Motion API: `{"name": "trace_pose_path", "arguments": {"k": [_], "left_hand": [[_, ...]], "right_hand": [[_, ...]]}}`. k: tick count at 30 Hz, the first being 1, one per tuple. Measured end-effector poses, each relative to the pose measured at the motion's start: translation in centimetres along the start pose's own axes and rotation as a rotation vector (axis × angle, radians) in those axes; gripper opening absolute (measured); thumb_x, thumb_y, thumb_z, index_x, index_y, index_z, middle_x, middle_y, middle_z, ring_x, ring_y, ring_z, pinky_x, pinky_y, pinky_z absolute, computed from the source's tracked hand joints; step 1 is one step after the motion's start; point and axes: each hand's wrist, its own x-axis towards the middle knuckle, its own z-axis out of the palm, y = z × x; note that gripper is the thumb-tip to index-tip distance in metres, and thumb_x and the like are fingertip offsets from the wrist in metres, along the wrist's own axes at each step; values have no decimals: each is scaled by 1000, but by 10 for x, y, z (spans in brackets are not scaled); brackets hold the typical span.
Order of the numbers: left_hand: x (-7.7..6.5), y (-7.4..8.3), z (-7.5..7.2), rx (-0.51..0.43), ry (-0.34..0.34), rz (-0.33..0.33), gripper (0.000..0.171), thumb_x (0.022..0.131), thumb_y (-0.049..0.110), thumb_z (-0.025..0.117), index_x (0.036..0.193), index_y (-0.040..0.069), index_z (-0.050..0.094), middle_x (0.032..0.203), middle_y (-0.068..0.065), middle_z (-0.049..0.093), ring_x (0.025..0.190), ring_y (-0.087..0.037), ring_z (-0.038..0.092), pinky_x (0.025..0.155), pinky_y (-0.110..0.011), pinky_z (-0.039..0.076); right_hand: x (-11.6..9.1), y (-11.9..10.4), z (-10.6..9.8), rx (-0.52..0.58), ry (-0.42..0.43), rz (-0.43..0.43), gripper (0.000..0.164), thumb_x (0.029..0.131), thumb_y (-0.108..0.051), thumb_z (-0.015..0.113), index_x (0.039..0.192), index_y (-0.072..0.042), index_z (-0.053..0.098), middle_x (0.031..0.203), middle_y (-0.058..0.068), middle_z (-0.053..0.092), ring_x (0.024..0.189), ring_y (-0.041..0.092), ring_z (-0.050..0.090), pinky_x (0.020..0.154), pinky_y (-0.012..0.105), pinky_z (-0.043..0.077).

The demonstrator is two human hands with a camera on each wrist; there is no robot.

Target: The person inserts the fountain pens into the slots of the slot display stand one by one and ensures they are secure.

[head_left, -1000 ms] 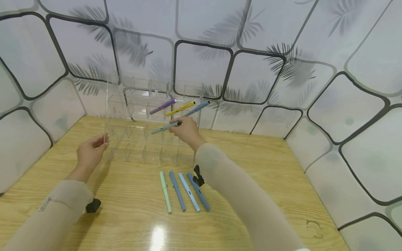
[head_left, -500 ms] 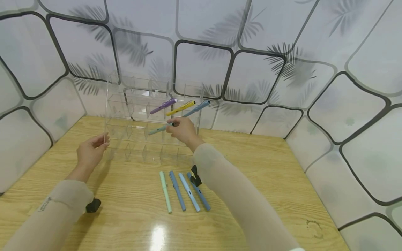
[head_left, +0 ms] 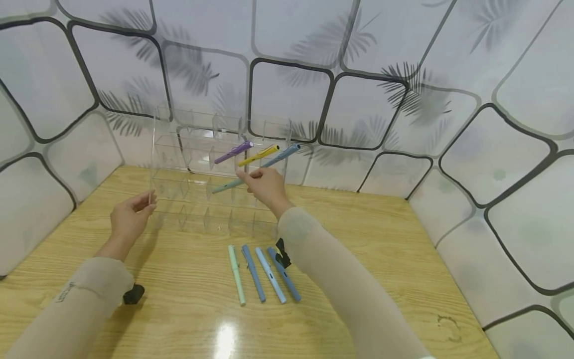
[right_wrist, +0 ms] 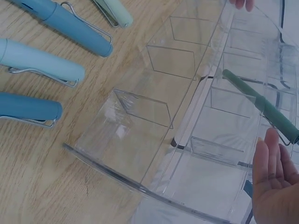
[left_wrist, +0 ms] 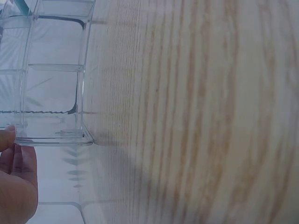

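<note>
A clear acrylic display rack (head_left: 153, 164) with tiers of divided compartments stands on the table. My left hand (head_left: 129, 218) pinches the edge of its left side panel; the left wrist view shows thumb and fingers on either side of that edge. A sage-green pen (right_wrist: 261, 102) with a wire clip lies slanted in a middle tier. Beside its capped end is my right hand (head_left: 269, 188), fingers fairly straight in the right wrist view, fingertips right at the cap. In the head view this hand hides the cap. Purple (head_left: 233, 152), yellow (head_left: 257, 155) and blue (head_left: 281, 155) pens rest one tier above.
Several pens lie side by side in front of the rack: a mint-green pen (head_left: 236, 275), a blue pen (head_left: 253, 273), a light blue pen (head_left: 270, 275) and a darker blue pen (head_left: 287, 279) partly behind the right wrist's black camera (head_left: 283, 253). Patterned walls (head_left: 358, 109) enclose the wooden table (head_left: 358, 239).
The green pen has moved slightly left and down into the rack. My right fingers have shifted off their grip and now stand in front of its cap. The left hand stays put.
</note>
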Motion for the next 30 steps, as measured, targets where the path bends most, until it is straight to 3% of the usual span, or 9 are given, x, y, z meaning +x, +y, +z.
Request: {"name": "trace_pose_path", "arguments": {"k": [7, 13, 16, 18, 23, 30], "left_hand": [[0, 0, 0, 17, -3, 4, 36, 94, 7, 61, 128, -4, 56, 116, -23, 62, 99, -16, 63, 65, -1, 41], [-1, 2, 0, 6, -3, -2, 36, 94, 7, 61, 128, -5, 56, 115, -24, 62, 104, -29, 61, 64, -1, 41], [-1, 2, 0, 7, -3, -7, 36, 94, 6, 61, 128, -4, 56, 116, -23, 62, 103, -24, 62, 64, -1, 41], [-1, 2, 0, 10, -1, -12, 36, 94, 7, 61, 128, -4, 56, 116, -23, 61, 99, -15, 62, 65, -1, 41], [-1, 2, -1, 7, 0, -12, 36, 94, 7, 61, 128, -4, 56, 116, -23, 61, 93, -4, 60, 67, -1, 41], [-1, 3, 0, -12, -3, -16, 36, 94, 7, 60, 128, -6, 56, 117, -23, 61, 90, 3, 58, 68, -2, 43]], "right_hand": [[1, 1, -1, -51, 36, -69, 31, 92, -37, 64, 100, -8, 70, 84, 1, 70, 69, 9, 63, 66, 27, 53], [3, 5, -2, -85, 35, -181, 21, 91, -27, 67, 101, -9, 71, 90, -1, 69, 80, 11, 62, 71, 23, 51], [4, 7, -2, -90, 18, -224, 20, 92, -23, 67, 105, -8, 70, 95, 1, 69, 85, 12, 62, 76, 23, 51], [3, 7, -3, -95, 1, -236, 21, 92, -22, 66, 107, -7, 69, 97, 1, 69, 86, 12, 62, 77, 24, 51], [2, 7, -4, -95, -37, -231, 23, 93, -22, 65, 110, -8, 68, 100, 0, 69, 87, 11, 62, 77, 23, 51], [3, 8, -6, -81, -75, -237, 21, 92, -20, 66, 110, -10, 68, 103, 0, 69, 90, 11, 62, 77, 23, 51]]}}
